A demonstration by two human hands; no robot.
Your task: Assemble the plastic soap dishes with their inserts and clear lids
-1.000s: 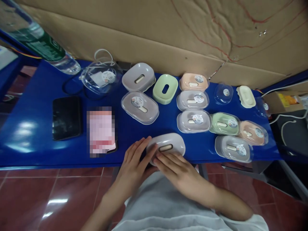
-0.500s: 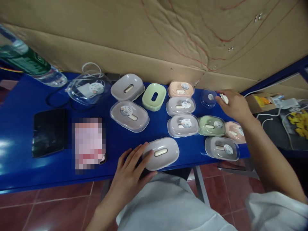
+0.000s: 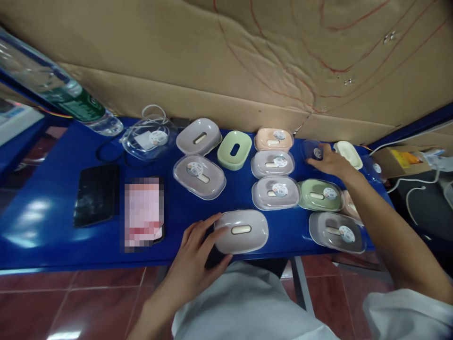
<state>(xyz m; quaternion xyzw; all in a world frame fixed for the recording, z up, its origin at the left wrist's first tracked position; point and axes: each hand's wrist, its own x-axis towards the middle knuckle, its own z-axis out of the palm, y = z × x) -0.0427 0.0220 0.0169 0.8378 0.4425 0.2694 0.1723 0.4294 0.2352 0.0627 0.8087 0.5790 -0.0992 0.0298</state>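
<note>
A grey soap dish with a cream insert in its middle slot lies at the table's front edge. My left hand grips its left end, fingers over the rim and thumb along the near side. Farther off to the right, my right hand has its thumb and fingers around the right part of a clear plastic lid with a round label. Just right of that hand lies a cream tray. Lidded soap dishes in grey, green and peach stand between the hands.
Behind the blue table rises a cardboard wall. A water bottle, a black flat case, a blurred-out pink item and clear lids with a cable occupy the left. An open carton stands at the right.
My right hand has shifted left onto the clear lid, uncovering the cream tray beside it. The left hand stays on the grey soap dish. The view has swung slightly left.
</note>
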